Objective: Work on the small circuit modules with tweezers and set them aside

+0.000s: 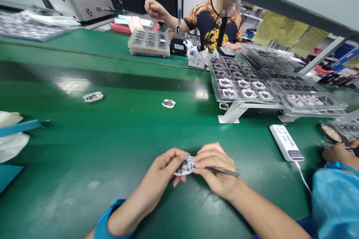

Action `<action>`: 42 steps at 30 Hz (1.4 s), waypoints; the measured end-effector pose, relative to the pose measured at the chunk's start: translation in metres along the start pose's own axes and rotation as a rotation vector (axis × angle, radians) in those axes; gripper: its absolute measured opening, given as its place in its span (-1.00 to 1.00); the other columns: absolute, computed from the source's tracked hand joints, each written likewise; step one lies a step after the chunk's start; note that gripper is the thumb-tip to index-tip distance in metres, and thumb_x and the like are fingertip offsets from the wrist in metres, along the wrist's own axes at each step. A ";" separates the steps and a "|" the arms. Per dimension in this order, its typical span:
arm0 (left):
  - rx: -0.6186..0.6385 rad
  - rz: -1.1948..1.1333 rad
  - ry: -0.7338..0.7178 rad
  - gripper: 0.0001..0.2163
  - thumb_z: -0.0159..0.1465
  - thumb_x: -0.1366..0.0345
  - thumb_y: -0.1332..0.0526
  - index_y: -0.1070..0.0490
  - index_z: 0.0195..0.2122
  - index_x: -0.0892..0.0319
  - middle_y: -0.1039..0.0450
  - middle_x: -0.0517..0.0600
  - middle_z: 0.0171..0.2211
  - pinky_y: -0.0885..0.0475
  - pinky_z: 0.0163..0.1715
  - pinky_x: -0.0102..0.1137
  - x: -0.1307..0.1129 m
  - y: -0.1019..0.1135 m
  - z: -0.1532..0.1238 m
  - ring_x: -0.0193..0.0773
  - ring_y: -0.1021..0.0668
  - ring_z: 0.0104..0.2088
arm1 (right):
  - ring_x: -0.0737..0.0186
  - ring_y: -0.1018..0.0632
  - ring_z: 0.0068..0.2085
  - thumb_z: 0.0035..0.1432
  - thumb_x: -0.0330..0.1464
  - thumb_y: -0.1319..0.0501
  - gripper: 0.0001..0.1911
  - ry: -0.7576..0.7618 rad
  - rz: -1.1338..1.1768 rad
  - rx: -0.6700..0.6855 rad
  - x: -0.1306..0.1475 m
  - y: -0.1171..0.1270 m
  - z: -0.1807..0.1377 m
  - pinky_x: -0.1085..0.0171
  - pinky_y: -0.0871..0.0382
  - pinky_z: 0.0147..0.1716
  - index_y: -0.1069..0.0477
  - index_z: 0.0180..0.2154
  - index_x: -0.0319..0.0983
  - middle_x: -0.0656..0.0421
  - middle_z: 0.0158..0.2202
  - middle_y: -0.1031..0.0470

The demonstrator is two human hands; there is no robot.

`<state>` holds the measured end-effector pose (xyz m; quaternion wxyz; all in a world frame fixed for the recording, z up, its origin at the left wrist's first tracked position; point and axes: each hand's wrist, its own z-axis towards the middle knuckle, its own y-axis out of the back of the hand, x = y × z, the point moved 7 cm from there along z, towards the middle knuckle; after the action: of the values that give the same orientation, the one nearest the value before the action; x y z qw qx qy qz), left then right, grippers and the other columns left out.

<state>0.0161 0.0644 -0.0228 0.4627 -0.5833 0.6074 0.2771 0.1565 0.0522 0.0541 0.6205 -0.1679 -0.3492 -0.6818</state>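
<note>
My left hand (165,164) pinches a small white-edged circuit part (184,167) just above the green belt (112,149). My right hand (215,170) is closed around dark tweezers (224,172), its fingertips touching the same part from the right. Both hands meet at the bottom centre of the view. Two similar small parts (93,97) (168,103) lie loose on the belt farther away.
Clear trays of parts (241,82) sit on a white stand at the right, another stack (149,43) at the back. A white power bank (286,142) with a cable lies right of my hands. A person sits across the belt; a co-worker's hand (338,151) works at far right.
</note>
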 end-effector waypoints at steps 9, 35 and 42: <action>0.029 0.049 -0.019 -0.70 0.19 0.04 -0.20 -0.42 -0.32 0.22 -0.38 -0.11 -0.64 -0.20 -0.61 -0.48 -0.003 -0.003 -0.003 -0.36 -0.32 -0.60 | 0.12 -0.62 -0.31 0.11 -0.42 -0.35 -0.93 -0.296 0.121 -0.062 -0.022 0.001 -0.006 0.09 -0.48 -0.21 -0.56 -0.36 -0.11 0.15 -0.39 -0.65; 0.021 0.098 -0.008 -0.66 0.14 -0.02 -0.25 -0.42 -0.38 0.20 -0.33 -0.14 -0.63 -0.15 -0.61 -0.51 0.000 -0.003 0.000 -0.38 -0.29 -0.60 | 0.23 -0.62 -0.35 0.15 -0.31 -0.31 -0.91 -0.595 0.364 -0.004 -0.040 -0.008 -0.011 0.24 -0.54 -0.36 -0.46 -0.34 -0.19 0.15 -0.35 -0.59; -0.008 0.091 0.013 -0.66 0.11 -0.02 -0.27 -0.44 -0.37 0.20 -0.33 -0.15 -0.64 -0.15 -0.60 -0.51 0.001 -0.003 -0.002 -0.38 -0.29 -0.60 | 0.21 -0.64 -0.34 0.14 -0.36 -0.32 -0.94 -0.544 0.317 -0.021 -0.039 -0.006 -0.012 0.24 -0.54 -0.33 -0.49 -0.37 -0.19 0.15 -0.36 -0.62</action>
<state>0.0183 0.0617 -0.0228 0.4433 -0.5589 0.6350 0.2965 0.1599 0.0720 0.0179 0.6010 -0.4030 -0.4647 -0.5102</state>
